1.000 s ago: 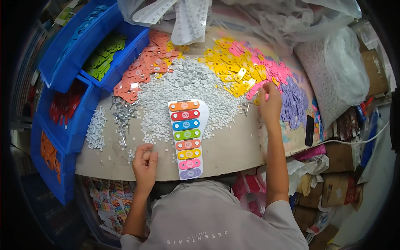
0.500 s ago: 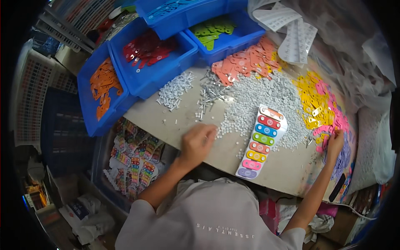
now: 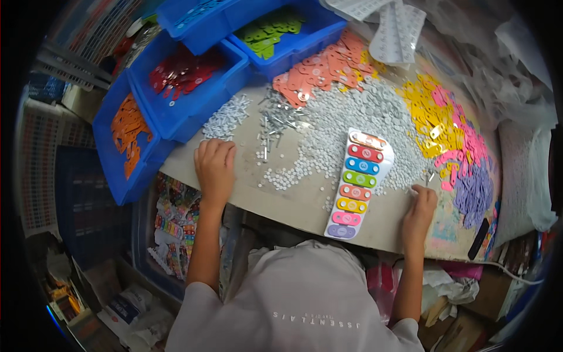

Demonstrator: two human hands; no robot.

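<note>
I see the left hand [image 3: 216, 170] at nine o'clock from the rainbow-barred board [image 3: 359, 178], fingertips [image 3: 211, 144] by white screws [image 3: 226, 117], the right hand [image 3: 420, 214] at four, purple pieces [image 3: 472, 195] at three and blue bins [image 3: 206, 111] around ten.

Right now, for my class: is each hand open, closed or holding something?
Left hand: fingers bent beside the white pins; grip cannot be told.
Right hand: fingers curled; whether it holds anything cannot be told.

The white board [image 3: 384, 166] is striped with rainbow-coloured bars [image 3: 359, 179], the bins [image 3: 205, 107] blue, the shirt [image 3: 311, 287] grey
</note>
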